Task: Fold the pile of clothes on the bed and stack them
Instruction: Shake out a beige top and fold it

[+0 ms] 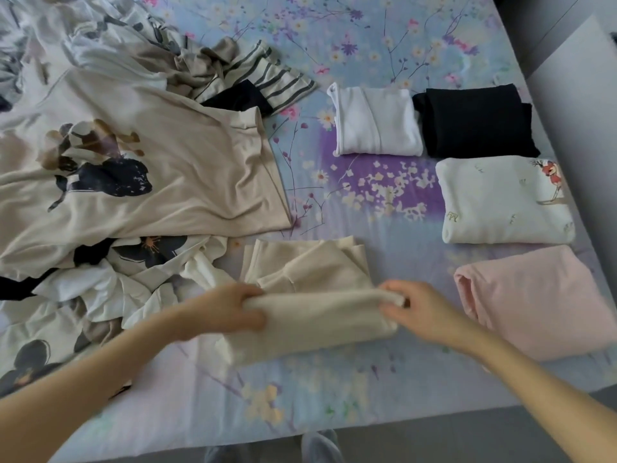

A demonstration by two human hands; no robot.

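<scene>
Hands — left hand (223, 310), right hand (421, 312) — grip cream garment (310, 325) edges.

Your left hand (227, 312) and right hand (424, 312) are bare, and so are the forearms reaching in from 7 and 5 o'clock. At 6 o'clock your feet (320, 446) show grey-blue, too blurred to tell slippers from socks.

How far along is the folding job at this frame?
Done: four folded pieces lie side by side on the right, none stacked: white top, black garment, deer-print garment, pink garment. In hand: the left hand and right hand hold a cream garment mid-fold. Left: the loose pile, including a beige flower-print T-shirt and a striped garment, plus stacking everything.
</scene>
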